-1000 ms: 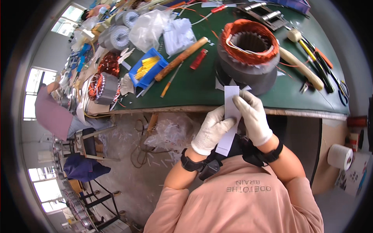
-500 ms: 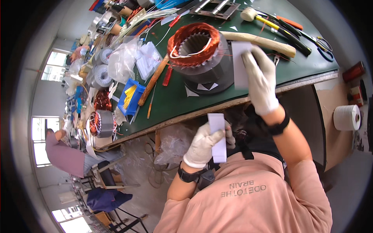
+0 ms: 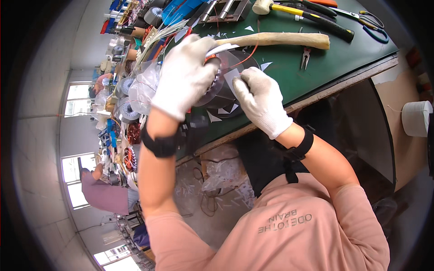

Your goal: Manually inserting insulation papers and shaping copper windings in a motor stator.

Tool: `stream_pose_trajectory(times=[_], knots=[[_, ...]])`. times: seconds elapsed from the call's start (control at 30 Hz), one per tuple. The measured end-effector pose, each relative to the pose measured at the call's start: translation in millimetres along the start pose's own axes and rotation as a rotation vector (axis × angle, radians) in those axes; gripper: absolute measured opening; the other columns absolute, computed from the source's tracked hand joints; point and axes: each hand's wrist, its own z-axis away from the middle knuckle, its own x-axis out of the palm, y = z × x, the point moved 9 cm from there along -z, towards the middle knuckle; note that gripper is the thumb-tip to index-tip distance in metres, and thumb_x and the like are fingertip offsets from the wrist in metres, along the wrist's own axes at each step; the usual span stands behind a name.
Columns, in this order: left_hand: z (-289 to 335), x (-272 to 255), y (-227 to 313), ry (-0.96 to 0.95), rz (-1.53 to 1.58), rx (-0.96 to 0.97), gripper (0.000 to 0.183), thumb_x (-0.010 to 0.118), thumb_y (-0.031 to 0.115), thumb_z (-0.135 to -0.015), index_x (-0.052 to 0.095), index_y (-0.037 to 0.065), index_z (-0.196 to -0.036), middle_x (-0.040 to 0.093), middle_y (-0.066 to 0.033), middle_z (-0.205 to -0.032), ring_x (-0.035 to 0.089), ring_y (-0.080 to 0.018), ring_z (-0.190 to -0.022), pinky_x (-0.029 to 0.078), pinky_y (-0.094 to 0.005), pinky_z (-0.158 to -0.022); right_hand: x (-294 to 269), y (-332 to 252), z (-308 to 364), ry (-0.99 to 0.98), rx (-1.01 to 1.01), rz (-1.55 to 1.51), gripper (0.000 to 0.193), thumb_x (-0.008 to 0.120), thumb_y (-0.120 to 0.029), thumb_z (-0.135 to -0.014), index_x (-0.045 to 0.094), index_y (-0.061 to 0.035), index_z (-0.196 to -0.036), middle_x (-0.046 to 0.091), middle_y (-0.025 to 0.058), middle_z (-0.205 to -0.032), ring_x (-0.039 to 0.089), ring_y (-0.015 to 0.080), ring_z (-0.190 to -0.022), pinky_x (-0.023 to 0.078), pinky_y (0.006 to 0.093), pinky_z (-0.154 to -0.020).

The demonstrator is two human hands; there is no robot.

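Observation:
A dark cylindrical motor stator with a copper winding stands on the green bench, largely covered by my hands. Over its upper left edge curls my left hand in a white glove, somewhat blurred. A white strip shows at its fingertips; what those fingers grip is hidden. On the stator's right side, my gloved right hand has its fingers pinched together. A pale sheet of paper shows at their tips, against the stator. A thin red wire arcs above that hand.
Behind the stator lie a wooden handle and a yellow-and-black mallet. Pliers and scissors are further right. Clear plastic bags crowd the left side. A person stands far left.
My left hand has risen from below the bench edge to the stator; its folded white strips no longer show clearly. My right hand has moved left and down to the stator's side. The view has shifted.

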Motion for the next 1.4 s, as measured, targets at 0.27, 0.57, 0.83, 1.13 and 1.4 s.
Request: stream_pose_trajectory(times=[0.27, 0.57, 0.83, 1.13, 1.4], knots=[[-48.1, 53.6, -24.1, -0.736, -0.133, -0.063, 0.028, 0.070, 0.019, -0.072, 0.066, 0.000, -0.092, 0.062, -0.0186, -0.077, 0.062, -0.0321, -0.074, 0.049, -0.0386, -0.069, 9.7, -17.3, -8.3, 0.041, -0.141, 0.083, 0.014, 0.065, -0.012, -0.080, 0.057, -0.0057, -0.070, 0.055, 0.0130, -0.072, 0.058, 0.0317, -0.064, 0.048, 0.0402, -0.059], [-52.6, 68.5, -43.2, -0.835, 0.059, -0.078, 0.032, 0.074, 0.016, -0.074, 0.070, 0.003, -0.103, 0.070, -0.0103, -0.078, 0.064, -0.0152, -0.071, 0.051, -0.0304, -0.066, 18.3, -20.1, -16.0, 0.022, -0.161, 0.143, 0.013, 0.067, -0.009, -0.075, 0.057, -0.0039, -0.068, 0.054, 0.0125, -0.070, 0.057, 0.0315, -0.063, 0.047, 0.0390, -0.059], [-48.1, 61.1, -46.1, -0.797, 0.365, -0.072, 0.025, 0.071, 0.012, -0.078, 0.071, 0.003, -0.102, 0.071, -0.0054, -0.084, 0.064, -0.0116, -0.076, 0.052, -0.0269, -0.074, 22.3, -24.0, -21.1, 0.003, -0.167, 0.137, 0.014, 0.066, -0.005, -0.075, 0.055, -0.0022, -0.067, 0.052, 0.0133, -0.068, 0.056, 0.0324, -0.062, 0.046, 0.0394, -0.058], [-40.1, 46.0, -43.7, -0.660, 0.590, -0.163, 0.019, 0.065, 0.011, -0.083, 0.067, 0.001, -0.100, 0.064, -0.0017, -0.081, 0.057, -0.0092, -0.076, 0.048, -0.0254, -0.073, 19.9, -21.5, -18.6, -0.028, -0.158, 0.157, 0.014, 0.069, -0.012, -0.075, 0.058, -0.0060, -0.068, 0.054, 0.0107, -0.070, 0.057, 0.0289, -0.060, 0.047, 0.0379, -0.058], [-37.4, 42.7, -45.8, -0.635, 0.567, -0.133, 0.019, 0.062, 0.013, -0.084, 0.066, 0.002, -0.099, 0.063, -0.0015, -0.082, 0.056, -0.0090, -0.076, 0.048, -0.0256, -0.071, 21.5, -25.5, -20.1, -0.008, -0.155, 0.168, 0.012, 0.066, -0.003, -0.072, 0.056, -0.0023, -0.067, 0.053, 0.0133, -0.068, 0.056, 0.0325, -0.060, 0.046, 0.0381, -0.056]])
